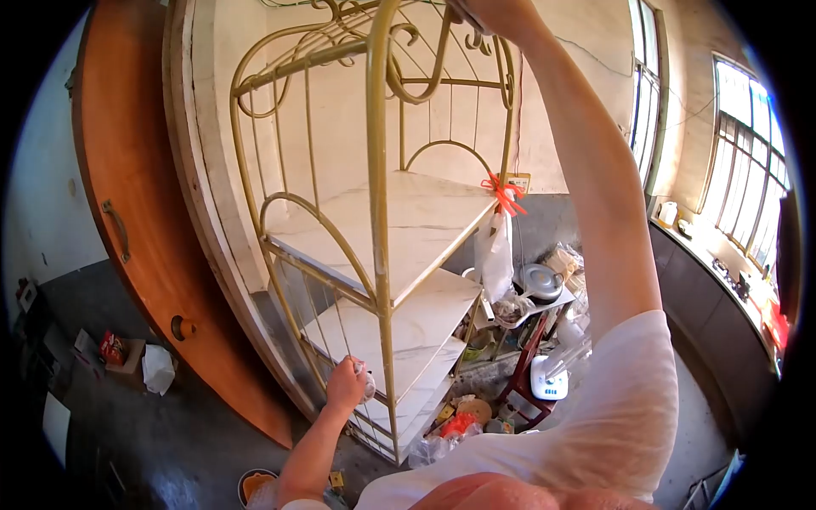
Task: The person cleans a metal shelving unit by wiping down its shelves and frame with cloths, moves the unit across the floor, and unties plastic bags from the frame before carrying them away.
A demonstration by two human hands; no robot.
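Left fingers (352, 365) at the rack (378, 170), long axis upright.

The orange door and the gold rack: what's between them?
The head view shows a pale frame and a strip of wall between the orange door and gold rack.

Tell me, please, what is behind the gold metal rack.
A pale wall shows through the rack above its shelves. The shelves cover whatever lies directly behind them, so that part cannot be seen.

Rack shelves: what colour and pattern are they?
The shelves are white with grey marble-like veining; head view.
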